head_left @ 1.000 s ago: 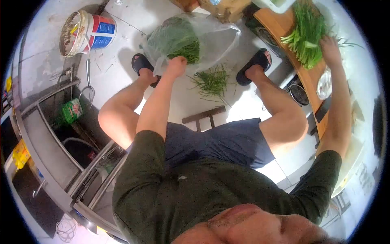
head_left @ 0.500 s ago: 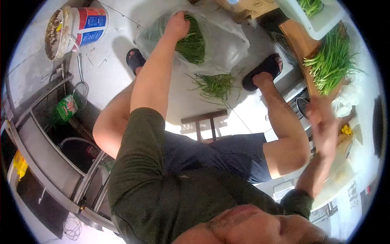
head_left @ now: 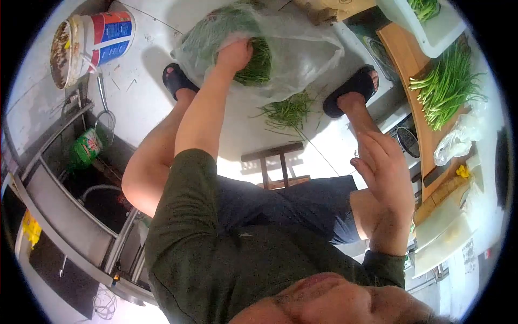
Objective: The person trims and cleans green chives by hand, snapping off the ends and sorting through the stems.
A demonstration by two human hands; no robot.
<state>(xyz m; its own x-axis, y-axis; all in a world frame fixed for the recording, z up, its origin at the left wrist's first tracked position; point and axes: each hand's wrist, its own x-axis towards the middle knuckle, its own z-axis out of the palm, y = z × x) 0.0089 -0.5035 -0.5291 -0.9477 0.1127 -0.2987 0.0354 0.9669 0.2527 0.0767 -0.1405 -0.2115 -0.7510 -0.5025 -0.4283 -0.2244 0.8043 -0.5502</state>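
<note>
My left hand (head_left: 235,55) reaches into the mouth of a clear plastic bag (head_left: 307,59) on the floor. Its fingers are curled against the long green chives (head_left: 256,67) inside, and the fingertips are partly hidden. Over my right knee, my right hand (head_left: 384,170) is held up with its fingers extended and thumb apart, holding nothing. A small loose heap of chives (head_left: 290,112) lies on the floor just below the bag. To the right, a bunch of chives (head_left: 447,89) with pale cut ends rests on a wooden board (head_left: 402,51).
A white tub (head_left: 426,32) with more greens stands at the upper right. Crumpled plastic (head_left: 458,135) lies beside the board. A dirty bucket (head_left: 94,46) is at the upper left, above a metal rack (head_left: 65,200) and green bottle (head_left: 86,148). A small wooden stool (head_left: 272,152) is between my legs.
My right hand has moved left from the board's edge to above my right knee, and its fingers now show clearly. My left hand stays at the chives in the bag.
</note>
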